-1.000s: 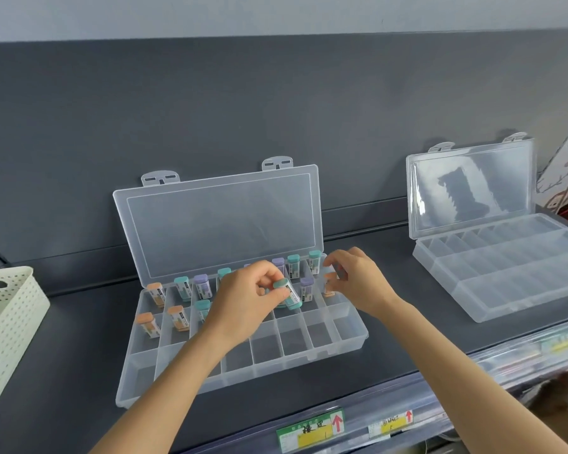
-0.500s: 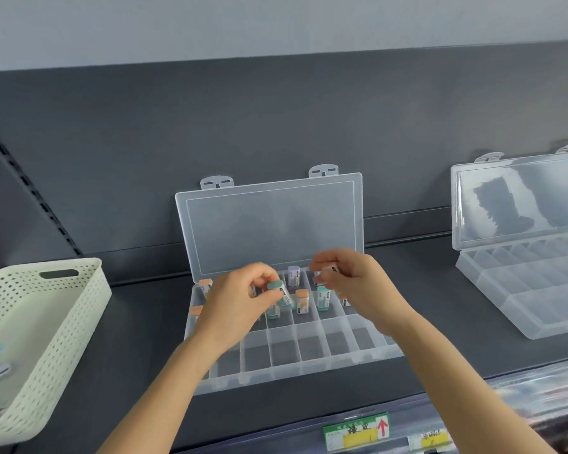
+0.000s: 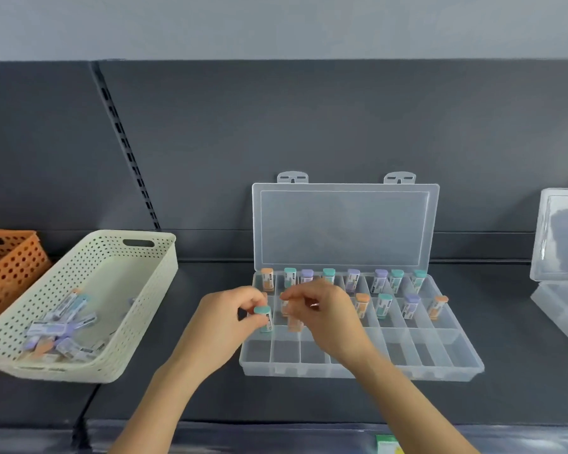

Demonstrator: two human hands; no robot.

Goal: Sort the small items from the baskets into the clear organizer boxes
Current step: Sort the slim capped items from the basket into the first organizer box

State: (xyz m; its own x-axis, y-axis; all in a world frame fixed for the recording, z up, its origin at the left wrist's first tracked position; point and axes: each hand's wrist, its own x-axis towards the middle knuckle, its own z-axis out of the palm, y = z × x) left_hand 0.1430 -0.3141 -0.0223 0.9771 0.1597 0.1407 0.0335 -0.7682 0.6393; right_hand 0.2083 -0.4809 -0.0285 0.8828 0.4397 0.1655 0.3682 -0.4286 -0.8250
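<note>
A clear organizer box (image 3: 361, 368) lies open on the dark shelf, lid up. Small capped tubes in orange, teal and purple stand in its back and middle rows. My left hand (image 3: 225, 326) pinches a teal-capped tube (image 3: 264, 317) upright over the left end of the middle row. My right hand (image 3: 322, 314) hovers beside it over the same row, fingers curled on an orange-capped tube (image 3: 292, 317), mostly hidden. A cream perforated basket (image 3: 138, 309) at the left holds several more loose tubes (image 3: 63, 332).
An orange perforated basket (image 3: 7, 270) sits behind the cream one at the far left. A second clear organizer box (image 3: 561, 244) stands open at the right edge. The first box's front row of compartments holds nothing. The shelf's front edge runs below my forearms.
The view has swung left, bringing both baskets into sight. Both hands have shifted from the box's middle to its left end, the left still gripping the teal-capped tube.
</note>
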